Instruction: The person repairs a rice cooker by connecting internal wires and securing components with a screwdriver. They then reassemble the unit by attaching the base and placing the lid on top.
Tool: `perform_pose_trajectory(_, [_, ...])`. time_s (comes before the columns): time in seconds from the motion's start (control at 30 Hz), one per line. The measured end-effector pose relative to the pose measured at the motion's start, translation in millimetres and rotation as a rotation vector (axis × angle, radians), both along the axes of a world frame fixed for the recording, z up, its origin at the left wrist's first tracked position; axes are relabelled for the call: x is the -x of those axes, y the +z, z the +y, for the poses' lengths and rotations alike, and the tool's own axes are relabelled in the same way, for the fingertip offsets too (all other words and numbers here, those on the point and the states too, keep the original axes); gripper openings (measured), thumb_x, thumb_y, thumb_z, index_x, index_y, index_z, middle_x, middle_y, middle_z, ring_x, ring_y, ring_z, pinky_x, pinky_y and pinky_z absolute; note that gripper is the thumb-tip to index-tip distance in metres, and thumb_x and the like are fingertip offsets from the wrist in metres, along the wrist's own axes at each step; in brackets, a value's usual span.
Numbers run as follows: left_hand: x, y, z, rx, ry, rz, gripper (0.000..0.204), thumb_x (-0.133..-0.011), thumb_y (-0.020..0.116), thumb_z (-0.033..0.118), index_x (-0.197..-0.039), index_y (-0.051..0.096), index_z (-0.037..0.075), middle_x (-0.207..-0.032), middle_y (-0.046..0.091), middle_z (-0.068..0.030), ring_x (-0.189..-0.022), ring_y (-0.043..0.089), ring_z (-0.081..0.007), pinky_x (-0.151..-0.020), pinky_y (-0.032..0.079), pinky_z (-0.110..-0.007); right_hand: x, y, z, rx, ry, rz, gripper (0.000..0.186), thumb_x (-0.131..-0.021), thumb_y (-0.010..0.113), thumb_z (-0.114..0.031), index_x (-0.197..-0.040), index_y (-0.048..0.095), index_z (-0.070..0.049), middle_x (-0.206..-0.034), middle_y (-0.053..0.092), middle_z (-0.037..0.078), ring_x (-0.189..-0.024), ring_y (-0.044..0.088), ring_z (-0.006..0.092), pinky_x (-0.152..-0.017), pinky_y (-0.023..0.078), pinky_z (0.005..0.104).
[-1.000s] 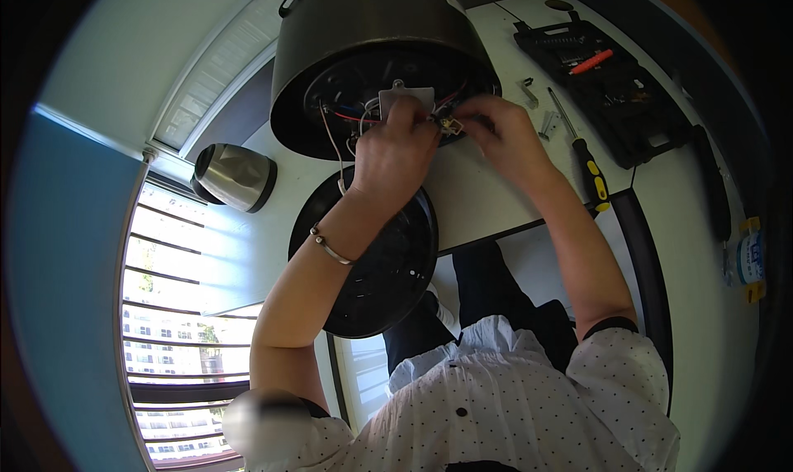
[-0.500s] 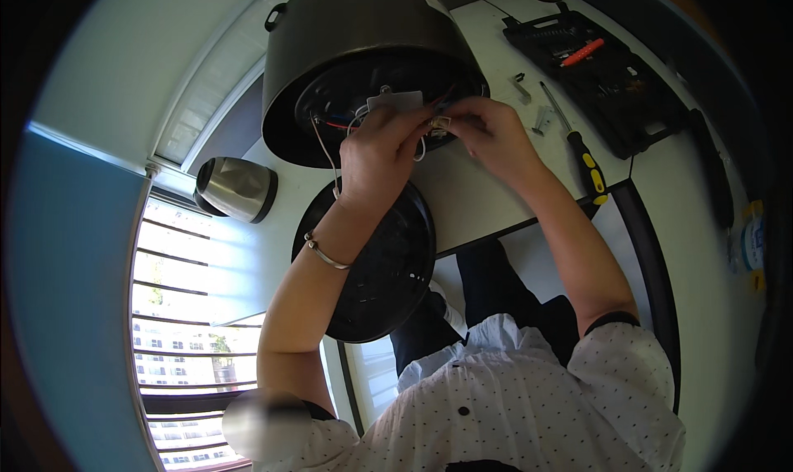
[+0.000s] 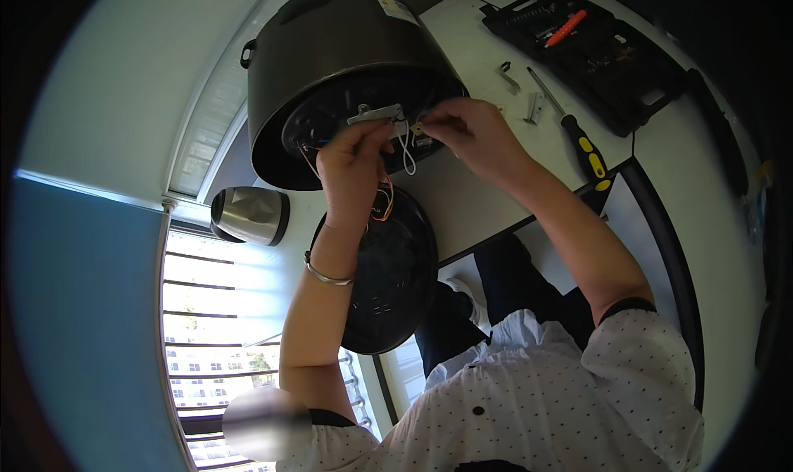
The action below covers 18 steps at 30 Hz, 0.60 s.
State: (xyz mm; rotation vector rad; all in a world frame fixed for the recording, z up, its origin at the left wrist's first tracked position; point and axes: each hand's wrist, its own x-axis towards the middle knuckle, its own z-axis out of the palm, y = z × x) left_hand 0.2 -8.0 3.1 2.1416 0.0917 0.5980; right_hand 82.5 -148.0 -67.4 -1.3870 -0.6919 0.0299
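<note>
Drawn further apart, the right hand (image 3: 475,137) pinches a metal piece (image 3: 418,129), the left hand (image 3: 351,162) curls by white wire (image 3: 410,172), grip hidden, at the far pot (image 3: 339,51); seemingly wiring work, needing steadiness.

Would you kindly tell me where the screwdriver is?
In the head view, the screwdriver lies on the white table, right of the right hand, beside the open black tool case.
</note>
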Motion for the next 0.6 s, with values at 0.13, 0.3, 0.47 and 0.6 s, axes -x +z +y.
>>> perform_pose_trajectory(0.13, [1,-1,-1,-0.038,0.003,0.007,0.013,-0.084,0.057,0.001,-0.092,0.067,0.0,-0.067,0.061,-0.0038,-0.045,0.046,-0.0037,-0.04,0.037,-0.018,1,1,-3,-0.016,-0.003,-0.013,0.014,-0.082,0.061,-0.01,-0.09,0.065,0.001,-0.077,0.065,0.012,-0.07,0.062,0.0187,-0.065,0.048,0.0295])
perform_pose_trajectory(0.3, [2,-3,-4,-0.032,0.005,0.012,0.012,-0.083,0.058,0.002,-0.091,0.067,0.0,-0.065,0.061,-0.003,-0.045,0.046,-0.0037,-0.041,0.037,-0.018,2,1,-4,-0.025,0.014,-0.001,0.015,-0.083,0.061,-0.009,-0.092,0.064,0.001,-0.079,0.065,0.01,-0.072,0.061,0.0158,-0.066,0.047,0.0273])
perform_pose_trajectory(0.47, [4,-9,-6,-0.101,0.007,0.009,0.011,-0.081,0.059,0.002,-0.088,0.068,0.0,-0.065,0.062,-0.0027,-0.045,0.047,-0.0042,-0.041,0.036,-0.019,3,1,-6,-0.035,0.026,0.014,0.014,-0.082,0.061,-0.008,-0.091,0.065,0.001,-0.08,0.066,0.011,-0.074,0.063,0.018,-0.068,0.049,0.0287])
perform_pose_trajectory(0.6, [6,-10,-6,-0.122,-0.002,0.006,0.01,-0.081,0.06,0.002,-0.087,0.068,0.0,-0.063,0.062,-0.0029,-0.045,0.047,-0.0039,-0.041,0.035,-0.019,5,3,-8,-0.005,0.026,-0.01,0.014,-0.084,0.061,-0.008,-0.095,0.063,0.0,-0.08,0.063,0.005,-0.073,0.057,0.0103,-0.066,0.045,0.0237])
